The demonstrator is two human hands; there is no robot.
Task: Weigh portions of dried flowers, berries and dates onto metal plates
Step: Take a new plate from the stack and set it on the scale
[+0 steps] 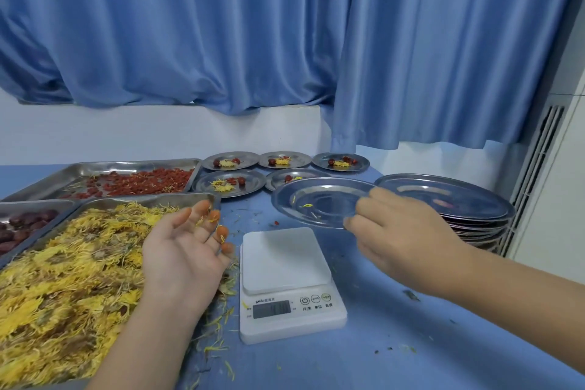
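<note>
Now your right hand (pixel 402 237) grips an almost bare plate (pixel 316 202) by its near rim, fingers curled round the edge. The plate hangs tilted in the air just beyond the scale (pixel 285 263), not touching it. Only a few loose yellow petals lie on it.

Your left hand (pixel 183 259) is open and holds nothing. Its palm is turned up and its orange-stained fingertips (pixel 214 215) are spread over the right edge of the flower tray (pixel 152 198). That tray sits at the desk's near left and is heaped with dried flowers (pixel 63 278).

Between your hands, near the middle of the desk (pixel 411 342), the white scale has nothing on its platform. You cannot read a figure on its display from here.

Behind the flower tray lies the berry tray (pixel 126 164) with a thin layer of red berries (pixel 148 183). The dates (pixel 25 225) show in a third tray at the left edge.

Along the far edge stand five filled plates (pixel 253 180), three in the back row and two in front. Each carries a tuft of flowers with red fruit beside it, though the held plate partly hides the nearest one.

At the right edge waits a stack (pixel 459 199) of bare plates, just behind your right hand.

By the look of it, you have five portions done and a sixth only beginning. The plate has yet to go on the scale, and none of its three ingredients is weighed. Judging by the stack, a good many portions remain.
</note>
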